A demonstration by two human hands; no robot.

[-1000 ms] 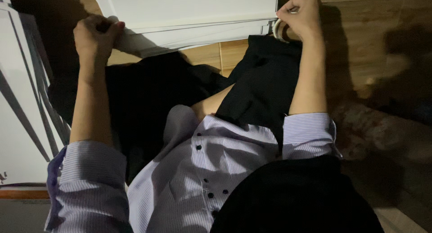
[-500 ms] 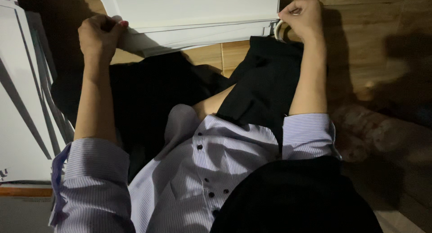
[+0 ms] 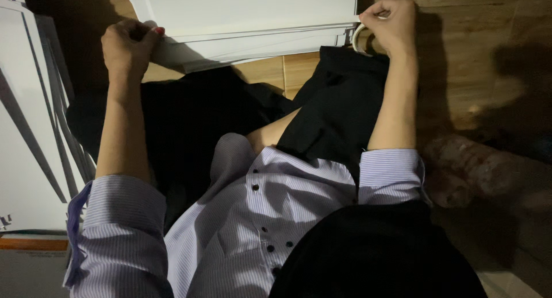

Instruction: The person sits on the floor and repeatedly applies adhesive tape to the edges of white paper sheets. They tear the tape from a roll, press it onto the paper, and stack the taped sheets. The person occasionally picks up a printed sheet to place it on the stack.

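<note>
My left hand, at the upper left of the frame, is clenched on the near left corner of the white sheets, thumb tucked over the edge. Against a second ago it has hardly shifted, only nudged a little toward the corner, so the grip looks settled rather than freshly taken. My right hand, at the upper right, is curled shut around a pale ring at the right end of the stack; what the ring is I cannot tell. It too sits where it sat a second ago.

The sheets lie across the top of the frame on the wooden floor, several layers showing along the near edge, and they have not moved. With both ends held and nothing sliding, I judge the stack is being steadied, not carried.

Below the hands are my dark trousers and striped shirt. More white boards fan out along the left edge.
</note>
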